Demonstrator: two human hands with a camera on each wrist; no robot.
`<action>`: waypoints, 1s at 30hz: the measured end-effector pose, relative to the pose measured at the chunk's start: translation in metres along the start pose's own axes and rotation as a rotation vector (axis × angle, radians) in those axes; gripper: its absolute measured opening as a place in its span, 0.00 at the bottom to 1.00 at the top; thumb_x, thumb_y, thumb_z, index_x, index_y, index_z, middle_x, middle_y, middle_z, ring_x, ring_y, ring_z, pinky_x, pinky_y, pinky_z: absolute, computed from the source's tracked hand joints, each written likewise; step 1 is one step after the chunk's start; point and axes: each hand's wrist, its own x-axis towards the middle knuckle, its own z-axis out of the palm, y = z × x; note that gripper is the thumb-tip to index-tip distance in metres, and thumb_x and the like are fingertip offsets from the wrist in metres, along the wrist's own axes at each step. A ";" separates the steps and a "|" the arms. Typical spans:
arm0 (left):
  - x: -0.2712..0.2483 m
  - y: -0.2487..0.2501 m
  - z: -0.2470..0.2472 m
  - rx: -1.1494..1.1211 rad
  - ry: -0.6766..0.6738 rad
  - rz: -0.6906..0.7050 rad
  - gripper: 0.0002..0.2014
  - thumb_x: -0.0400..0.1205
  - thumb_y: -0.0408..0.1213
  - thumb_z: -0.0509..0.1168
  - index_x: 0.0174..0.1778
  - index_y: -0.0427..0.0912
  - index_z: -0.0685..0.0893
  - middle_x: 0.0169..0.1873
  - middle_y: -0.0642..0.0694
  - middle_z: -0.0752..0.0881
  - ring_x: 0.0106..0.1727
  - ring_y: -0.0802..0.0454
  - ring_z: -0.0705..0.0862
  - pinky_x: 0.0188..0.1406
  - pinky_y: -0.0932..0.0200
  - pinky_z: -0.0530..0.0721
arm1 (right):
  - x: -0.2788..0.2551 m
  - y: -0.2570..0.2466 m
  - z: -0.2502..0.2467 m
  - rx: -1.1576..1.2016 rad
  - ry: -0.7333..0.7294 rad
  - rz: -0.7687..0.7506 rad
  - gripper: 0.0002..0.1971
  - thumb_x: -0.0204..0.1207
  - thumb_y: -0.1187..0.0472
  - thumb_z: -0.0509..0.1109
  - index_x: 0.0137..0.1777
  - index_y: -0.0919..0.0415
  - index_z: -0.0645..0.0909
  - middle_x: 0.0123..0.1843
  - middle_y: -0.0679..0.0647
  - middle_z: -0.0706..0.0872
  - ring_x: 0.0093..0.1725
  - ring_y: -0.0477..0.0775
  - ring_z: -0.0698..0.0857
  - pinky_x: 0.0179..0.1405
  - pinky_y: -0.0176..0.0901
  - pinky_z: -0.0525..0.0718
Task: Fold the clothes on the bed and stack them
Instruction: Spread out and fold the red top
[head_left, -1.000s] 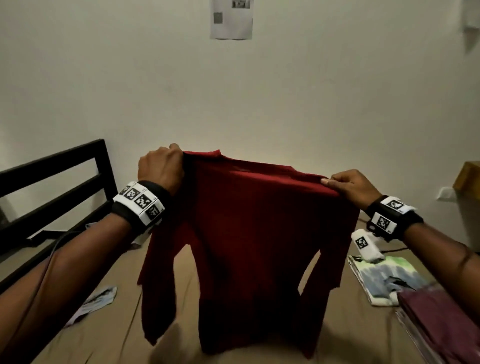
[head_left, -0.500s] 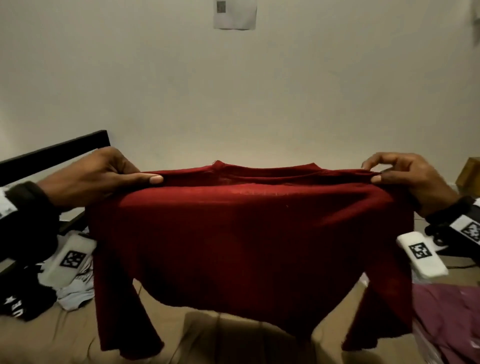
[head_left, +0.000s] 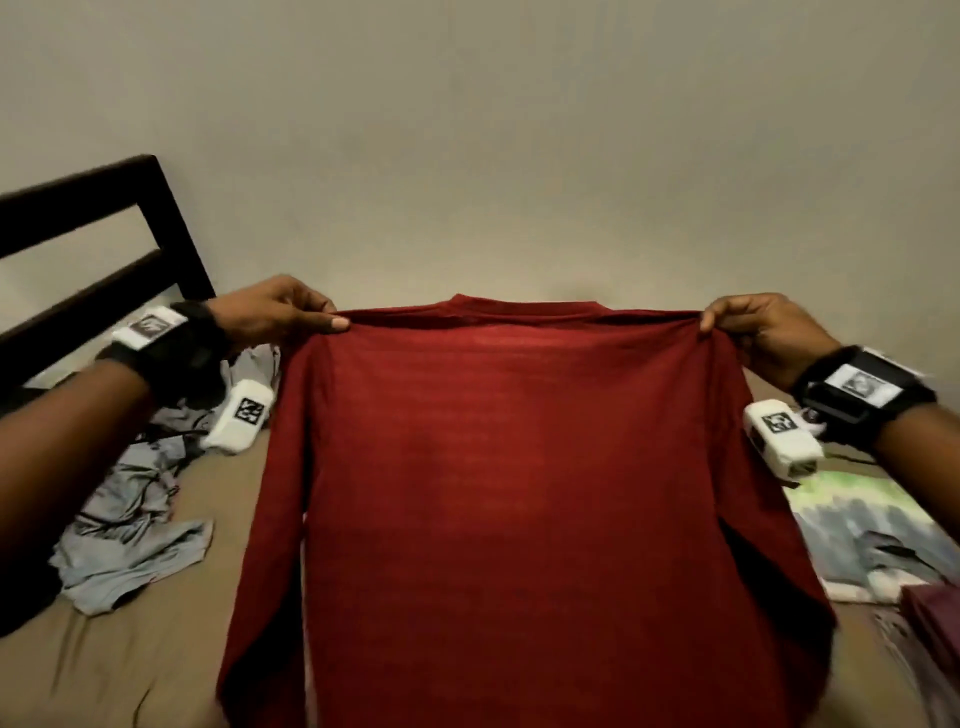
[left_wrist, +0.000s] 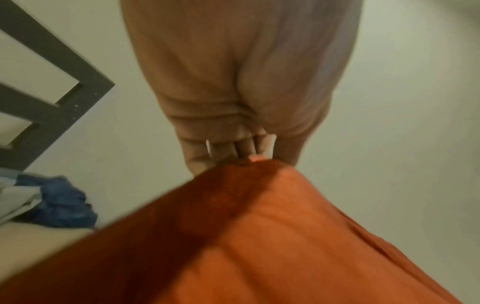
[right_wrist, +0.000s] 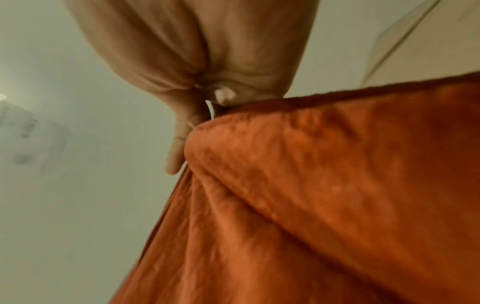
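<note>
A red long-sleeved shirt hangs spread out in front of me above the bed, its sleeves dangling at both sides. My left hand pinches its left shoulder and my right hand pinches its right shoulder. In the left wrist view the fingers curl onto the bunched red cloth. The right wrist view shows the fingers clamped on the shirt's edge. The shirt's lower hem runs out of the frame.
A crumpled grey-blue garment lies on the brown bed sheet at the left, below the dark bed frame. Folded clothes, a pale printed one and a maroon one, lie at the right. A plain wall stands behind.
The shirt went from hanging narrow, to lifted and stretched wide, to now hanging full length. Both hands have moved apart and keep their hold on the shoulders.
</note>
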 end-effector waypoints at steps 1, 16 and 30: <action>0.036 -0.014 0.006 -0.024 0.074 -0.016 0.22 0.77 0.45 0.78 0.46 0.25 0.84 0.39 0.35 0.83 0.37 0.46 0.79 0.37 0.56 0.77 | 0.031 0.021 0.001 -0.040 0.056 0.032 0.29 0.80 0.82 0.55 0.30 0.59 0.91 0.31 0.55 0.89 0.26 0.46 0.86 0.30 0.32 0.86; 0.028 -0.337 0.246 0.531 0.330 -0.511 0.45 0.71 0.39 0.81 0.81 0.32 0.67 0.73 0.26 0.73 0.75 0.25 0.72 0.69 0.26 0.77 | -0.085 0.352 0.126 -1.196 -0.654 0.326 0.60 0.62 0.23 0.71 0.88 0.34 0.39 0.87 0.52 0.25 0.88 0.59 0.35 0.83 0.74 0.49; -0.091 -0.394 0.180 0.148 0.384 -0.977 0.21 0.67 0.49 0.85 0.42 0.39 0.85 0.44 0.38 0.90 0.52 0.37 0.88 0.53 0.46 0.84 | -0.112 0.354 0.155 -1.309 -0.683 0.513 0.79 0.40 0.16 0.74 0.79 0.32 0.18 0.82 0.50 0.15 0.85 0.57 0.24 0.82 0.78 0.46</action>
